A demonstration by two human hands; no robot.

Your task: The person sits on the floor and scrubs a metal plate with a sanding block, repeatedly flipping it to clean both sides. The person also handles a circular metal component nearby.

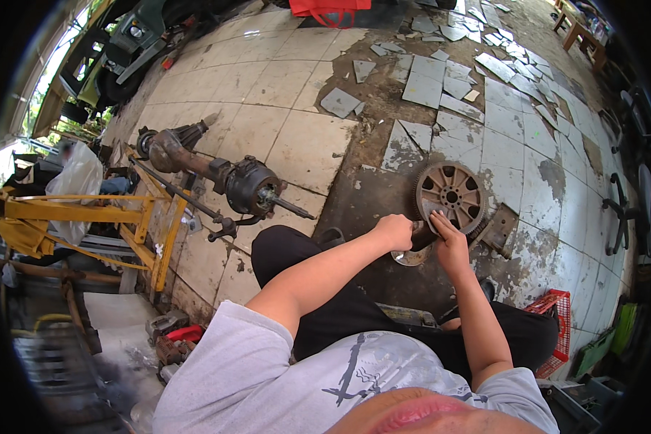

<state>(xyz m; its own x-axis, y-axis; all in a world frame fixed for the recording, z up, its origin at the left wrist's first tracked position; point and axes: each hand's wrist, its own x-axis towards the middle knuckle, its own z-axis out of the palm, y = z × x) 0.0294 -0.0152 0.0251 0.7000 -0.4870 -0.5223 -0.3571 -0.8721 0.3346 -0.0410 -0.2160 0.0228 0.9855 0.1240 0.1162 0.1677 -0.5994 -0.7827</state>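
Observation:
A rusty toothed flywheel (450,196) with spokes and a hub of bolt holes stands on the dark floor patch in front of me. My left hand (393,233) is closed in a fist beside its lower left rim; what it grips is mostly hidden. Stretched fingers of my right hand (452,242) lie against a small grey flat piece (434,215) at the wheel's lower edge. Between the hands a dark brown rounded part (422,236) shows, above a shiny curved metal piece (410,257). How these parts join cannot be made out.
At left lies a greasy axle assembly (220,173) beside a yellow metal frame (87,210). A rusty bracket (498,230) rests right of the flywheel, with a red plastic crate (555,329) nearer me. Broken tiles (423,79) litter the far floor; a vehicle (123,50) stands far left.

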